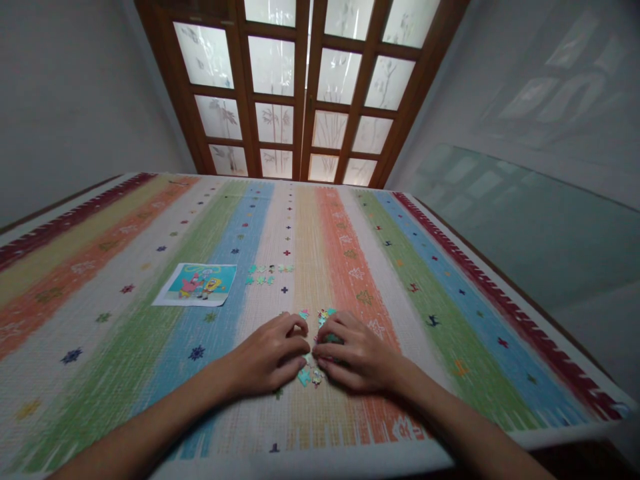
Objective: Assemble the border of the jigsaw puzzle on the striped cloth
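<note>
Small loose jigsaw puzzle pieces (304, 377) in teal, yellow and pink lie between my two hands near the front of the table. My left hand (273, 353) rests at their left side with its fingers curled inward; what its fingertips hold is hidden. From the other side my right hand (357, 353) bends its fingers over several pieces, and teal bits show between them. Farther away, to the left, more puzzle pieces (261, 280) lie in short rows. Beside these rows a printed cartoon picture (205, 283) lies flat on white paper.
A striped, patterned tablecloth (425, 373) covers the wide table. Wooden double doors with frosted panes (303, 100) stand beyond the far edge. Pale walls (65, 87) flank both sides, and a glossy panel (525, 227) runs along the right.
</note>
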`<move>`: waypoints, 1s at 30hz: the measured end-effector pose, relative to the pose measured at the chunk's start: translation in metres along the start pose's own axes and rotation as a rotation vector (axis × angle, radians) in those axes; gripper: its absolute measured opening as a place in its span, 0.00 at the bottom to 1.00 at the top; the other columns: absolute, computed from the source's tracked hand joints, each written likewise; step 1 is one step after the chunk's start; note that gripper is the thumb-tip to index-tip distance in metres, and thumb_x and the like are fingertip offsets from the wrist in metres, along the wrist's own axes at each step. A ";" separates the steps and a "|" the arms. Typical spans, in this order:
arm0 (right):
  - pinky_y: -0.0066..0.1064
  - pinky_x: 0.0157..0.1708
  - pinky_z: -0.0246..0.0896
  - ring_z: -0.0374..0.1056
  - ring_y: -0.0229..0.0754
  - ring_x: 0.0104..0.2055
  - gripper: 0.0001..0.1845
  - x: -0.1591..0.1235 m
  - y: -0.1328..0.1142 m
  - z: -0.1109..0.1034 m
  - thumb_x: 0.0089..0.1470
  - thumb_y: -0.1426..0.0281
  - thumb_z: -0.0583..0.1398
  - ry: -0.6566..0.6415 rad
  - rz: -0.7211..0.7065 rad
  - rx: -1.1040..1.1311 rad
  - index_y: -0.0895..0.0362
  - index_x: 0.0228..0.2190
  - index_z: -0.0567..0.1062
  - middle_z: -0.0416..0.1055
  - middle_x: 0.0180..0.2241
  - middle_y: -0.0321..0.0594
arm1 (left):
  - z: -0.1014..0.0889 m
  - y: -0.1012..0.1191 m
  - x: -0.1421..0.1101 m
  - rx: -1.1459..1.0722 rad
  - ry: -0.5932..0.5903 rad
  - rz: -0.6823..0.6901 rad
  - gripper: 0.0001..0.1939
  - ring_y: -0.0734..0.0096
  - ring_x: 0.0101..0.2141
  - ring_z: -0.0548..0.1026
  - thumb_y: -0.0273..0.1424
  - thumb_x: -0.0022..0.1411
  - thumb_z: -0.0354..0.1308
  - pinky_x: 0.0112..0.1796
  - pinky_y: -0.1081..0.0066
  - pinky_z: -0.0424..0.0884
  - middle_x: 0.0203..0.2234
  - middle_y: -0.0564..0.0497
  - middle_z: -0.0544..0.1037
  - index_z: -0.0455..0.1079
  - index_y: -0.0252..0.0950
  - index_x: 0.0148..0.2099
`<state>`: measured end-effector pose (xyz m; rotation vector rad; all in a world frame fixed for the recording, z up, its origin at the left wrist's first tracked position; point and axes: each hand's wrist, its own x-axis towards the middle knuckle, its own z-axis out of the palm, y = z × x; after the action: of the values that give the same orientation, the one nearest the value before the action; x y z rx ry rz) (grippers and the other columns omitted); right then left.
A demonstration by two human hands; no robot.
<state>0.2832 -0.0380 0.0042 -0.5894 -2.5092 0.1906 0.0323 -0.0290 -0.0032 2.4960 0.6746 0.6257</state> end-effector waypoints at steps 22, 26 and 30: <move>0.40 0.45 0.62 0.65 0.46 0.41 0.11 -0.003 0.002 0.007 0.66 0.70 0.57 -0.041 0.002 0.047 0.58 0.31 0.77 0.74 0.37 0.44 | -0.010 -0.027 0.002 0.469 0.325 -0.206 0.09 0.57 0.40 0.71 0.25 0.71 0.49 0.42 0.57 0.72 0.40 0.43 0.74 0.71 0.34 0.45; 0.41 0.45 0.62 0.65 0.46 0.41 0.11 -0.003 0.002 0.007 0.65 0.70 0.57 -0.026 -0.005 0.047 0.58 0.31 0.77 0.74 0.37 0.44 | -0.010 -0.020 0.003 0.460 0.300 -0.132 0.10 0.60 0.37 0.71 0.26 0.71 0.51 0.39 0.60 0.71 0.35 0.46 0.74 0.74 0.36 0.41; 0.41 0.45 0.63 0.64 0.46 0.41 0.12 -0.003 0.002 0.008 0.65 0.70 0.57 -0.038 -0.002 0.032 0.58 0.31 0.77 0.74 0.37 0.45 | -0.004 -0.013 0.004 0.489 0.241 -0.133 0.12 0.59 0.38 0.71 0.28 0.72 0.50 0.40 0.59 0.71 0.35 0.46 0.76 0.75 0.35 0.40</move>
<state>0.2821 -0.0374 -0.0040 -0.5748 -2.5383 0.2430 0.0289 -0.0153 -0.0061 2.8049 1.1975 0.7974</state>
